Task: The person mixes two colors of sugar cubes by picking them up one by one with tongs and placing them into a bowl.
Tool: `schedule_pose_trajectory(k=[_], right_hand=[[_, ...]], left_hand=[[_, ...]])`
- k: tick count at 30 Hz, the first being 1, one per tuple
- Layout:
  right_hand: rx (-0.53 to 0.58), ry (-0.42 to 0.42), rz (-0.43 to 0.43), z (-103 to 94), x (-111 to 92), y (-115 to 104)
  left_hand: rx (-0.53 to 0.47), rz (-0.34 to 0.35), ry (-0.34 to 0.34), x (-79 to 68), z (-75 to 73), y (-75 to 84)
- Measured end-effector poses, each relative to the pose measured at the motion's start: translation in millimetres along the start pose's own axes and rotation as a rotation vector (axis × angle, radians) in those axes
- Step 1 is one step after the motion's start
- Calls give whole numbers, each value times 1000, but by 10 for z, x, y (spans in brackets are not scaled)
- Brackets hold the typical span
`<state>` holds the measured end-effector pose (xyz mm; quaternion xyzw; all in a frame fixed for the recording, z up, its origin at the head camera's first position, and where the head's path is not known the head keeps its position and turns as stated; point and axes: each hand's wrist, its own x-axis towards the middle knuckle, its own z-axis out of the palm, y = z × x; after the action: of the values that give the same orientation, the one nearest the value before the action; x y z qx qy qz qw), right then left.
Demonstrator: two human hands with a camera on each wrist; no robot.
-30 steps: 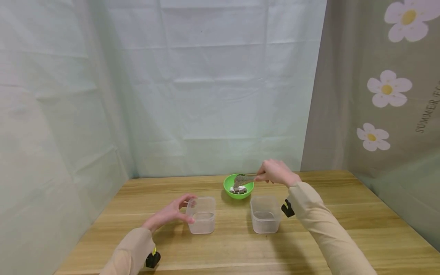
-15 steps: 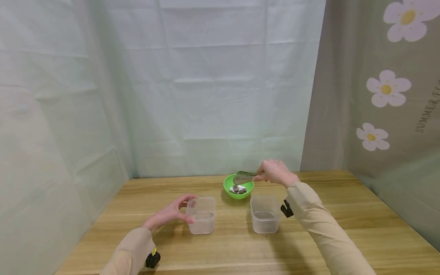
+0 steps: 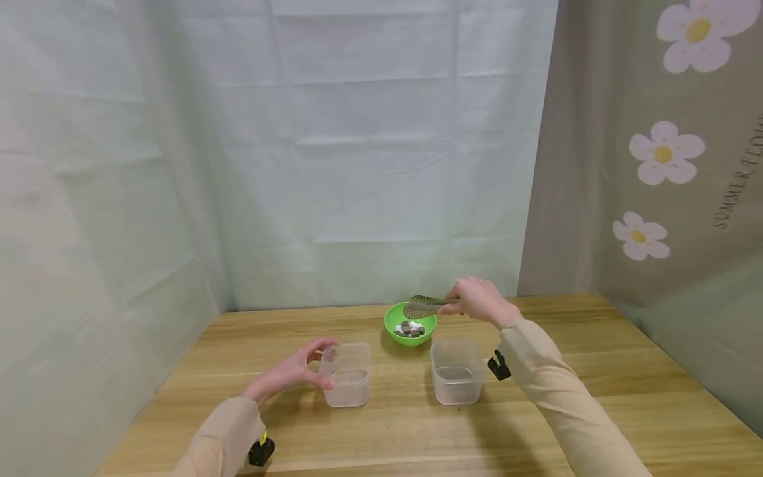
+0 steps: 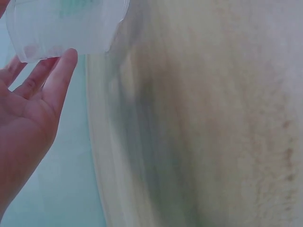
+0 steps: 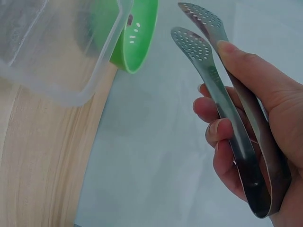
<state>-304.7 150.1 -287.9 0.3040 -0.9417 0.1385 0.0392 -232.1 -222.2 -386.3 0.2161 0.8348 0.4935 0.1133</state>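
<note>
My left hand [image 3: 296, 368] holds the left side of a clear plastic container [image 3: 348, 396], with the thumb at the near side and fingers at the far side. Its fingers touch the container wall in the left wrist view. My right hand [image 3: 481, 302] grips metal tongs [image 5: 221, 99] with perforated ends; the two ends stand apart with nothing between them. They hover above a green bowl [image 3: 410, 341], where white and dark brown chunks [image 3: 409, 328] lie. A second clear container [image 3: 456, 392] stands in front of the bowl, to the right.
The wooden table [image 3: 399, 437] carries both containers and the bowl. Pale cloth [image 3: 369, 165] hangs behind and at the left, and a flowered curtain [image 3: 673, 199] hangs at the right. Black wrist devices [image 3: 261, 452] sit under the sleeves.
The tongs have lifted a little from the chunks in the bowl, and their ends have spread apart. My left hand stays at its container. The head view has shifted slightly.
</note>
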Motion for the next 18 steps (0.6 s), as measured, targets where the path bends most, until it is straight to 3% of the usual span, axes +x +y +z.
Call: schedule_pose_trajectory(k=[10,18], right_hand=[[-11,44,12,-1,-144,124],[9,107,122,63,-303,302]], left_hand=[[12,-19,-23,-5,-5,53],[9,-28,-28,-22,-10,74]])
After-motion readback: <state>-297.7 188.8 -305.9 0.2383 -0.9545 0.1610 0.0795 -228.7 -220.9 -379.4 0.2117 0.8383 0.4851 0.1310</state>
